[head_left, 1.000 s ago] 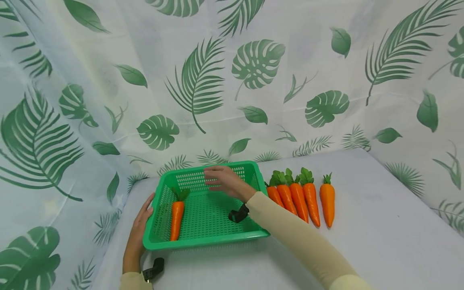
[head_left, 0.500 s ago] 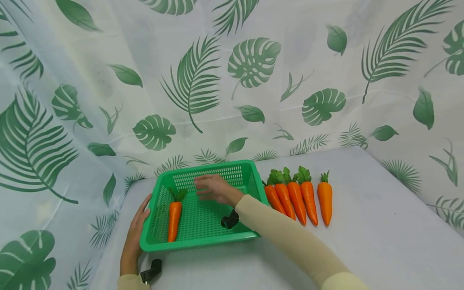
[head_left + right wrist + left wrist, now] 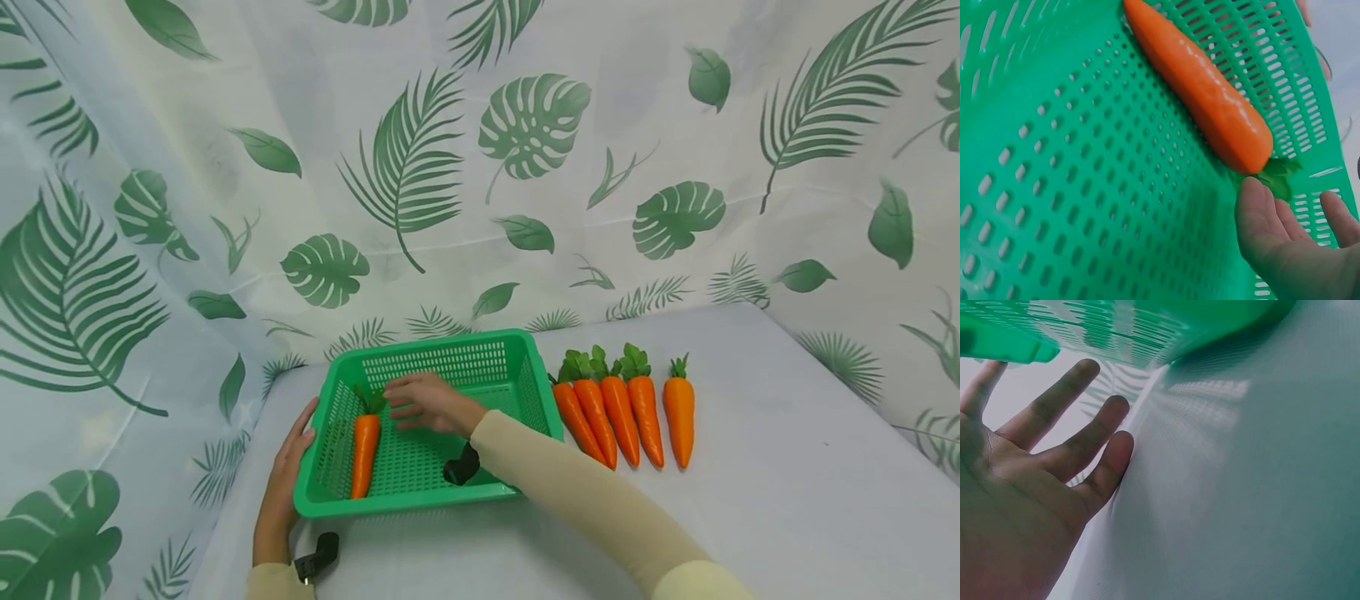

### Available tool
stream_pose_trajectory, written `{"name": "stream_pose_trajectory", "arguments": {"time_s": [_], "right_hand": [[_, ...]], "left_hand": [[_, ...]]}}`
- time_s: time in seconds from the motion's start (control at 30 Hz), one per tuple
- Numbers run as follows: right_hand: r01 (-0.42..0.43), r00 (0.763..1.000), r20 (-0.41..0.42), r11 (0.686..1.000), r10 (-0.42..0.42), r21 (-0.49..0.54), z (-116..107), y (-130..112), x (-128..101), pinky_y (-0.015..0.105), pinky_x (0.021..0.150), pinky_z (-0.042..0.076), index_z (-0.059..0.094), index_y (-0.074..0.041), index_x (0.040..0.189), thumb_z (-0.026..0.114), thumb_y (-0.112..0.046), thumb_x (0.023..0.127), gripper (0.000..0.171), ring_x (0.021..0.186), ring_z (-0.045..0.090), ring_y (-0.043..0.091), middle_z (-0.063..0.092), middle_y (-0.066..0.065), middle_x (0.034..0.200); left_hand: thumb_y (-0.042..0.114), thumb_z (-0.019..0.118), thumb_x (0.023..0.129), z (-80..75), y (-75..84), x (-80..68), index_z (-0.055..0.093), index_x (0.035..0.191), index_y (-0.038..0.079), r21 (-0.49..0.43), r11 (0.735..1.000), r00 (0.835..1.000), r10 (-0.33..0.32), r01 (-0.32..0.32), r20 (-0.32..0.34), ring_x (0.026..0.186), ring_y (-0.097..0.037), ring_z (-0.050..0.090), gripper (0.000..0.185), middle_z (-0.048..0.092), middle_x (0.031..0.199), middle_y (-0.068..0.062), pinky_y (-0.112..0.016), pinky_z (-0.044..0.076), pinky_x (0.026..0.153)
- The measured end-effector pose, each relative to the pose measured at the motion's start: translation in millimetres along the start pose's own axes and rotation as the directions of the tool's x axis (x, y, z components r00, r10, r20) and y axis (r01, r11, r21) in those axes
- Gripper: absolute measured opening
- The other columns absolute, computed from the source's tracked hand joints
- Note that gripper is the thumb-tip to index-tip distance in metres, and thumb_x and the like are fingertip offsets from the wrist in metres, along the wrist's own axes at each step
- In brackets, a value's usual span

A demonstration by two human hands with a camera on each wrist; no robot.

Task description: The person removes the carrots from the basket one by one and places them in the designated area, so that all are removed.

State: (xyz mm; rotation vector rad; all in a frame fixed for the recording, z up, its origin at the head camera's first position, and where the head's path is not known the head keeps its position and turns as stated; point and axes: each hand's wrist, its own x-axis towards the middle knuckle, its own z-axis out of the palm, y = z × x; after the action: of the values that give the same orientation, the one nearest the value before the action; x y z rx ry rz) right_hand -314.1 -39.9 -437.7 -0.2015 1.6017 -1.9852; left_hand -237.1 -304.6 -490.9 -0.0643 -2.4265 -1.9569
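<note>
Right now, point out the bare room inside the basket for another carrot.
Free: green plastic basket floor right of the orange toy carrot, under the right hand. Crowded: the left wall, and the four carrots on the table.

The left hand [image 3: 288,471] lies flat with straight fingers against the outer left wall of the basket [image 3: 525,367]. The right hand [image 3: 426,403], its arm in a cream sleeve, reaches inside the basket, fingers loosely extended, holding nothing.
</note>
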Motion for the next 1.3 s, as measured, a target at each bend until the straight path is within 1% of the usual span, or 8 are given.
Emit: {"name": "stream_pose_trajectory", "arguments": {"time_s": [0.2, 0.4, 0.53, 0.63, 0.8, 0.9, 1.07, 1.3], "right_hand": [[-0.015, 1.0, -0.003, 1.0, 0.015, -0.009, 3, 6, 7, 0.056, 0.105, 0.05, 0.055, 0.006, 0.151, 0.066, -0.011, 0.106, 0.05, 0.131, 0.058, 0.049, 0.055, 0.029, 0.148], [-0.033, 0.999, 0.006, 0.999, 0.033, -0.009, 7, 10, 7, 0.058, 0.106, 0.049, 0.058, 0.007, 0.148, 0.066, -0.009, 0.105, 0.047, 0.128, 0.06, 0.047, 0.059, 0.027, 0.143], [-0.044, 0.999, 0.007, 0.999, 0.044, -0.009, 11, 11, 5, 0.057, 0.105, 0.05, 0.059, 0.007, 0.147, 0.065, -0.008, 0.106, 0.044, 0.127, 0.061, 0.047, 0.062, 0.025, 0.136], [-0.045, 0.999, 0.002, 0.999, 0.045, -0.019, 13, 12, 5, 0.057, 0.104, 0.051, 0.06, 0.008, 0.145, 0.065, -0.008, 0.106, 0.042, 0.125, 0.062, 0.047, 0.064, 0.023, 0.129], [-0.05, 0.999, 0.003, 0.998, 0.05, -0.028, 18, 15, 5, 0.057, 0.102, 0.052, 0.061, 0.008, 0.143, 0.066, -0.008, 0.105, 0.041, 0.121, 0.064, 0.047, 0.065, 0.022, 0.121], [-0.05, 0.999, 0.008, 0.998, 0.05, -0.031, 20, 17, 6, 0.056, 0.102, 0.052, 0.06, 0.008, 0.145, 0.065, -0.008, 0.106, 0.043, 0.12, 0.064, 0.046, 0.066, 0.022, 0.12], [-0.045, 0.999, 0.004, 0.998, 0.045, -0.036, 21, 19, 8, 0.056, 0.102, 0.053, 0.061, 0.007, 0.144, 0.065, -0.008, 0.105, 0.042, 0.117, 0.066, 0.043, 0.067, 0.019, 0.118], [-0.045, 0.999, -0.016, 0.999, 0.045, -0.021, 25, 20, 11, 0.056, 0.099, 0.054, 0.062, 0.006, 0.143, 0.07, -0.007, 0.102, 0.044, 0.109, 0.069, 0.038, 0.07, 0.017, 0.116]], "left_hand": [[0.044, 0.032, 0.119, -0.6, -1.3, -0.1, 0.022, 0.174, 0.027, -0.016, 1.0, 1.0, 0.022, -0.021, 0.006, 0.13, -0.017, 0.047, 0.059, 0.024, 0.174, -0.009, -0.024, 0.05, 0.092], [0.043, 0.032, 0.119, -1.5, -0.6, -1.5, 0.02, 0.174, 0.027, -0.033, 0.999, 1.0, 0.004, -0.003, 0.017, 0.129, -0.015, 0.046, 0.059, 0.023, 0.174, -0.008, -0.024, 0.049, 0.092], [0.041, 0.031, 0.119, -2.2, -0.2, -1.3, 0.019, 0.174, 0.026, -0.038, 0.999, 1.0, 0.015, -0.014, 0.022, 0.131, -0.016, 0.043, 0.058, 0.021, 0.174, -0.007, -0.022, 0.047, 0.093], [0.041, 0.031, 0.119, -2.8, -0.2, -0.7, 0.019, 0.174, 0.026, -0.043, 0.999, 0.999, 0.023, -0.022, 0.027, 0.131, -0.015, 0.044, 0.058, 0.02, 0.175, -0.008, -0.022, 0.047, 0.093], [0.044, 0.032, 0.119, -2.8, 0.6, -1.5, 0.02, 0.174, 0.028, -0.037, 0.999, 1.0, 0.01, -0.009, 0.025, 0.129, -0.014, 0.047, 0.059, 0.021, 0.175, -0.007, -0.024, 0.049, 0.093], [0.046, 0.032, 0.118, -2.8, 0.7, -2.3, 0.021, 0.174, 0.029, -0.033, 0.999, 1.0, 0.001, 0.0, 0.014, 0.129, -0.015, 0.048, 0.059, 0.022, 0.174, -0.007, -0.024, 0.049, 0.093], [0.046, 0.032, 0.118, -2.5, 1.3, -2.9, 0.021, 0.174, 0.029, -0.043, 0.999, 1.0, 0.013, -0.013, 0.012, 0.131, -0.015, 0.047, 0.059, 0.023, 0.174, -0.007, -0.024, 0.049, 0.094], [0.045, 0.032, 0.118, -1.4, -0.5, -1.5, 0.021, 0.174, 0.029, -0.042, 0.999, 1.0, 0.016, -0.015, 0.012, 0.131, -0.014, 0.048, 0.059, 0.022, 0.174, -0.007, -0.024, 0.05, 0.094]]}}
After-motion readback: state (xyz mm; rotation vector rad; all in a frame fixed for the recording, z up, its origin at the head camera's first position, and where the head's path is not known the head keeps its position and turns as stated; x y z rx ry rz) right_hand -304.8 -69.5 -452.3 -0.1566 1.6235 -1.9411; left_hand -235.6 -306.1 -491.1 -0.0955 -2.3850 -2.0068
